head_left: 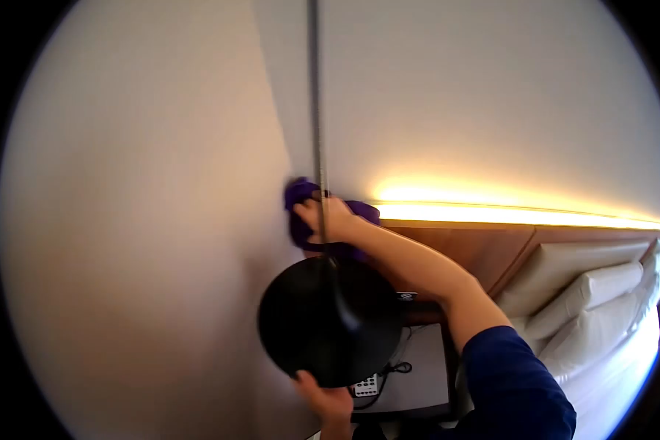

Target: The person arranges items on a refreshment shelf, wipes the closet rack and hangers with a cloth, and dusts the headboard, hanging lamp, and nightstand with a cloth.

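A black pendant lampshade (308, 315) hangs on a thin cord (316, 95) in front of me. My left hand (324, 402) grips its lower rim, with the thumb on the edge and the other fingers partly hidden. Behind the cord, my right hand (331, 220) is closed on a purple cloth (299, 196). The cloth is bunched against the wall corner at the left end of the wooden headboard panel (455, 246). Some of it spreads along the top of the panel to the right of my fingers.
A bedside table (422, 367) below the shade bears a white remote-like keypad (365, 386) and a black cable (396, 368). A light strip (491, 213) glows above the headboard. To the right are pale pillows (587, 323) on a bed. A plain wall (139, 220) stands close on the left.
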Tool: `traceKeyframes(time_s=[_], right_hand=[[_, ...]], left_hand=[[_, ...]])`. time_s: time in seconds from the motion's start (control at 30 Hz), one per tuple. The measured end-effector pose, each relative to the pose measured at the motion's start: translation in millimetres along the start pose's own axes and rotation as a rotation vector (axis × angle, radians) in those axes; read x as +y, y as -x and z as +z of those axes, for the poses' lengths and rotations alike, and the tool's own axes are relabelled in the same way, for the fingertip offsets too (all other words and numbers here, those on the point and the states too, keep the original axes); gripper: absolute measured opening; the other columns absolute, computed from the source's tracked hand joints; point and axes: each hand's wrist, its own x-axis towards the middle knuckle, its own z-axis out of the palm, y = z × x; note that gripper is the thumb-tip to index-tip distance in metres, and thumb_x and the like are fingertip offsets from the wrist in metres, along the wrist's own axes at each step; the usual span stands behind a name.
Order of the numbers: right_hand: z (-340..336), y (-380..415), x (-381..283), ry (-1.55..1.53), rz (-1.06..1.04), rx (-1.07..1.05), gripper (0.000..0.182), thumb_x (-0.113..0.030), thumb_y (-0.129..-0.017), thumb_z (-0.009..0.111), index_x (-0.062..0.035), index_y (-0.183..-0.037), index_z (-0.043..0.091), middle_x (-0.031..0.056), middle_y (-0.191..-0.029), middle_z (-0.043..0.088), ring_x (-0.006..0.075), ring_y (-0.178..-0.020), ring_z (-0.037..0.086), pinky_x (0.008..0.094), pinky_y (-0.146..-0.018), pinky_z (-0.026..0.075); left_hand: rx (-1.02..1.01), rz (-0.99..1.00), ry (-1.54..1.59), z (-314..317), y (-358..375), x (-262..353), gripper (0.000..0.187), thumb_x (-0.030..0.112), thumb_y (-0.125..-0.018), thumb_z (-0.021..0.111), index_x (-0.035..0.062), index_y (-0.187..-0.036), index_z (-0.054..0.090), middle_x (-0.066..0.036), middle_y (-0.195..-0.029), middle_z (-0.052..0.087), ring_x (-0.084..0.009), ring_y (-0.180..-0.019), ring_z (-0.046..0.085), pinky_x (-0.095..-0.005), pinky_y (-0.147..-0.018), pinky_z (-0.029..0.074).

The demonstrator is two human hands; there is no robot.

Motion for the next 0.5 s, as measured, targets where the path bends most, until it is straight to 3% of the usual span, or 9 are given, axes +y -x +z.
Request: traceKeyframes(time_s=[0.07, 0.17, 0.23, 0.37, 0.43, 0.5], right_hand=[[3, -1, -13, 0.039, 0.019, 0.038, 0.047, -0.027, -0.068, 0.072, -0.0060, -0.108, 0.059, 0.0119, -0.102, 0.064, 0.0314, -0.104, 0.055, 0.0442, -0.076, 0.052], [2, 28, -11, 0.160, 0.076, 0.077, 0.043, -0.025, -0.067, 0.072, -0.0063, -0.103, 0.060, 0.0119, -0.098, 0.064, 0.0295, -0.098, 0.055, 0.0422, -0.073, 0.050], [7, 74, 16, 0.205, 0.101, 0.217, 0.041, -0.026, -0.066, 0.073, -0.0049, -0.099, 0.060, 0.0127, -0.095, 0.063, 0.0297, -0.094, 0.055, 0.0431, -0.074, 0.049], [-34, 224, 102, 0.153, 0.312, 0.139, 0.056, -0.045, -0.069, 0.073, -0.0045, -0.105, 0.061, 0.0129, -0.102, 0.063, 0.0299, -0.101, 0.053, 0.0487, -0.081, 0.047], [-71, 320, 147, 0.085, 0.524, 0.196, 0.049, -0.039, -0.068, 0.073, -0.0047, -0.101, 0.062, 0.0155, -0.102, 0.062, 0.0346, -0.105, 0.055, 0.0517, -0.089, 0.046], [-95, 412, 190, 0.174, 0.733, 0.166, 0.053, -0.046, -0.070, 0.069, -0.0063, -0.104, 0.063, 0.0137, -0.105, 0.063, 0.0328, -0.107, 0.056, 0.0507, -0.090, 0.046]], left_hand=[[0.204, -0.096, 0.340, 20, 4, 12, 0.058, 0.040, -0.098, 0.047, 0.0119, -0.146, 0.032, -0.015, -0.134, 0.051, -0.0295, -0.113, 0.059, -0.0425, -0.084, 0.056], [0.202, -0.029, 0.251, 8, -4, 8, 0.045, 0.034, -0.094, 0.053, 0.0086, -0.130, 0.043, -0.014, -0.119, 0.056, -0.0266, -0.099, 0.060, -0.0396, -0.077, 0.055], [0.168, -0.070, 0.201, 4, -6, -8, 0.037, 0.030, -0.092, 0.056, 0.0064, -0.120, 0.050, -0.013, -0.110, 0.060, -0.0247, -0.089, 0.060, -0.0376, -0.072, 0.054], [0.007, -0.370, 0.143, 15, 10, -78, 0.023, 0.023, -0.087, 0.063, 0.0020, -0.098, 0.065, -0.012, -0.091, 0.067, -0.0209, -0.071, 0.062, -0.0337, -0.063, 0.053], [-0.162, -0.569, 0.054, 28, 27, -142, 0.020, 0.019, -0.085, 0.067, -0.0002, -0.087, 0.072, -0.011, -0.081, 0.070, -0.0190, -0.062, 0.062, -0.0317, -0.058, 0.052], [-0.487, -0.491, -0.471, 47, 50, -222, 0.029, 0.022, -0.097, 0.053, 0.0036, -0.118, 0.056, -0.013, -0.095, 0.065, -0.0195, -0.078, 0.064, -0.0313, -0.055, 0.052]])
